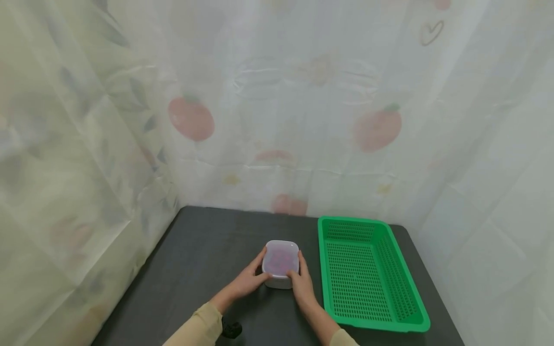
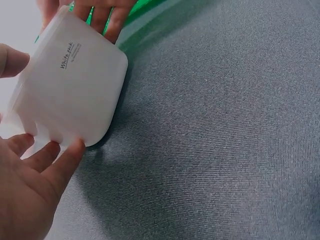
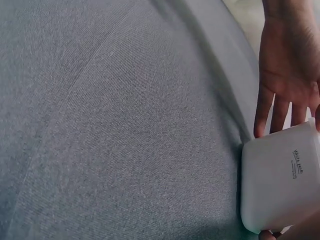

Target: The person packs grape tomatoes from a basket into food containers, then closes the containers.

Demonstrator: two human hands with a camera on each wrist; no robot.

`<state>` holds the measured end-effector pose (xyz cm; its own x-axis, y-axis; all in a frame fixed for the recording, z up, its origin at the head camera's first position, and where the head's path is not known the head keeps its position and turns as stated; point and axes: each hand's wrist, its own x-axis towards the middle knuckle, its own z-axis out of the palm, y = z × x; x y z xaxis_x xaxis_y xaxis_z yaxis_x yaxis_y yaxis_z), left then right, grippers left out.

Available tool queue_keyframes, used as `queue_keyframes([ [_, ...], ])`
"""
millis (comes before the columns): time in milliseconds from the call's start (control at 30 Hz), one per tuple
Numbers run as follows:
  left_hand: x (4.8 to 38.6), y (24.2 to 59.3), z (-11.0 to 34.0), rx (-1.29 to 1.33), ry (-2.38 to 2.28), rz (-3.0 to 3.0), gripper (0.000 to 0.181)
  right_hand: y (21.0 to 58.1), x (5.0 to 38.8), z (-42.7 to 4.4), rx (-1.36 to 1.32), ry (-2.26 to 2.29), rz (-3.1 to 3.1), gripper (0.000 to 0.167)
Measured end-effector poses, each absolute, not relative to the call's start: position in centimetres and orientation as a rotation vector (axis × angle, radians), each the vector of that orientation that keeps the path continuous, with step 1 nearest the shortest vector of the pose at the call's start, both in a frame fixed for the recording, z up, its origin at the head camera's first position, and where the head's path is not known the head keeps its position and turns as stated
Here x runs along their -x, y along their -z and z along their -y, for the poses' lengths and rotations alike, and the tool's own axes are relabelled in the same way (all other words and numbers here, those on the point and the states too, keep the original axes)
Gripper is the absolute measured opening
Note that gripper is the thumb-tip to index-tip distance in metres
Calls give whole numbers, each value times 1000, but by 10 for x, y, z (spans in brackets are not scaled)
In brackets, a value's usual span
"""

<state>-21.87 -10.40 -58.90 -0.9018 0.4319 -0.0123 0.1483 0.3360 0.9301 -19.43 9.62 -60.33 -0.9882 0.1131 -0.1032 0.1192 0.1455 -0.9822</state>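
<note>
A white plastic food container (image 1: pixel 278 282) with a translucent lid (image 1: pixel 281 259) is held between both hands, pinkish-purple contents showing through. Its front wall (image 2: pixel 82 85) carries small "White pack" lettering. On the left side, my left hand (image 1: pixel 246 282) grips it with the fingers along the wall and the thumb at the lid's near edge. My right hand (image 1: pixel 304 287) grips the opposite side, its thumb also on the near edge. In the right wrist view the left hand (image 3: pixel 290 75) shows well, while little of the right hand shows. The container sits at or just above the tabletop; I cannot tell which.
To the right, a green perforated plastic basket (image 1: pixel 325 283) stands on the dark grey table (image 1: pixel 195 259). Patterned curtains (image 1: pixel 277 120) enclose the back and sides. A small black object (image 1: pixel 232 330) shows beside the left wrist.
</note>
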Motion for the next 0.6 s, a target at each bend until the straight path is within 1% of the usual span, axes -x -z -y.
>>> queue_keyframes([
  [200, 220, 589, 110, -485, -1526, -2348, 84, 600, 188, -95, -185, 2039, -2355, 81],
  [367, 219, 574, 120, -460, -1477, -2411, 86, 579, 167, -94, -78, 1963, -2417, 88],
  [467, 221, 564, 126, -464, -1444, -2474, 86, 559, 154, -99, 54, 1910, -2415, 85],
  [600, 224, 549, 134, -464, -1356, -2599, 89, 527, 144, -117, 261, 1868, -2431, 77],
])
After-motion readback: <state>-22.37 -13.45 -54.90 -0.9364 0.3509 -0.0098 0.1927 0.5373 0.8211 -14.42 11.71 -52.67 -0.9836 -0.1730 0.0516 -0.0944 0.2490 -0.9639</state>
